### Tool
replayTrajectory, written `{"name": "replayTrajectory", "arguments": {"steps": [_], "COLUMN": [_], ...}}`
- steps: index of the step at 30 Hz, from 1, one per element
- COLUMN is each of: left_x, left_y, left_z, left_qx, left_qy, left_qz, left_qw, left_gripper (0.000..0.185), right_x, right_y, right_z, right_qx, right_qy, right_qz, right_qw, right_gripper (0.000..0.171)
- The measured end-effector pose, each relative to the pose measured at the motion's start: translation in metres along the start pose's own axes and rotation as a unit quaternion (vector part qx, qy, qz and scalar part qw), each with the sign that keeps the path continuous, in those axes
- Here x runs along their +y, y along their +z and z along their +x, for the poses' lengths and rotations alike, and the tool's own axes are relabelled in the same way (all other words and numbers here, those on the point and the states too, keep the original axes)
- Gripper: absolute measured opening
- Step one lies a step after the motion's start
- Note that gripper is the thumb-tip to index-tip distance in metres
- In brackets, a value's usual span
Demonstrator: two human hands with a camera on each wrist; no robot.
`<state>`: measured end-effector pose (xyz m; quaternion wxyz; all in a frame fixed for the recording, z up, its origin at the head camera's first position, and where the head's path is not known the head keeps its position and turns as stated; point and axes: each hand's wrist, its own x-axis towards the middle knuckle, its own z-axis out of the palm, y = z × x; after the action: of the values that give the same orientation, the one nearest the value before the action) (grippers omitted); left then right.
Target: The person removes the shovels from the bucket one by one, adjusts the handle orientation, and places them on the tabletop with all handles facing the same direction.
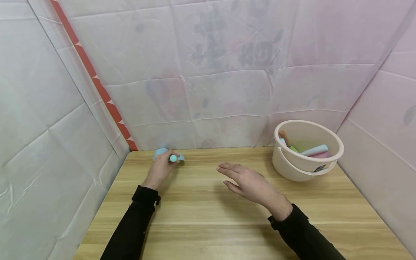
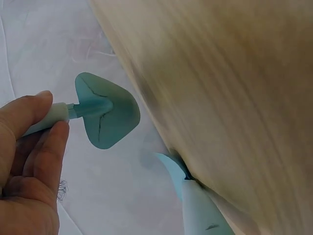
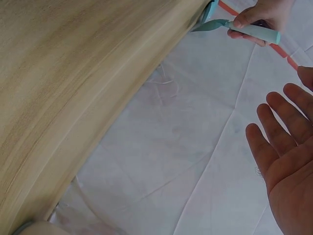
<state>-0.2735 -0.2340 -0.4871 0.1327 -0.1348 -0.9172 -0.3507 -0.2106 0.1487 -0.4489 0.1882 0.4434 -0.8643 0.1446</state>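
1. Your left hand (image 1: 161, 168) has its grip closed around the pale handle of a light-blue silicone spatula (image 2: 105, 115), at the table's far left corner.
2. A second light-blue spatula (image 2: 195, 200) lies on the table just beside it.
3. Your right hand (image 1: 248, 182) hovers above mid-table, fingers straight, grip empty.
4. Wooden table (image 1: 208, 216).
5. A cream plastic bucket (image 1: 307, 150), far right, holds coloured utensils.

A cream bucket (image 1: 308, 159) holding what look like pastel tools stands on the wooden table (image 1: 208, 216)
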Motion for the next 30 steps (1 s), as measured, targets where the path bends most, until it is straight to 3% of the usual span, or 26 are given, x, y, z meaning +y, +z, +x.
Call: {"name": "replayTrajectory", "arguments": {"steps": [12, 18, 30], "left_x": [-0.015, -0.017, -0.022], "left_y": [0.0, 0.001, 0.003], "left_z": [0.022, 0.027, 0.029], "left_qx": [-0.005, -0.006, -0.011], "left_qy": [-0.007, -0.011, -0.036], "left_qz": [0.011, 0.013, -0.005], "left_qw": [0.9999, 0.9998, 0.9993], "left_gripper": [0.016, 0.016, 0.022], "right_x": [0.001, -0.002, -0.004], "right_y": [0.002, 0.003, 0.002], "right_z": [0.0, -0.001, -0.001], "right_qx": [-0.005, -0.026, -0.027], "right_qy": [-0.001, 0.018, 0.019], "right_qz": [0.0, 0.009, 0.015], "right_qw": [1.0, 0.999, 0.999], "right_gripper": [0.055, 0.054, 0.053]}}
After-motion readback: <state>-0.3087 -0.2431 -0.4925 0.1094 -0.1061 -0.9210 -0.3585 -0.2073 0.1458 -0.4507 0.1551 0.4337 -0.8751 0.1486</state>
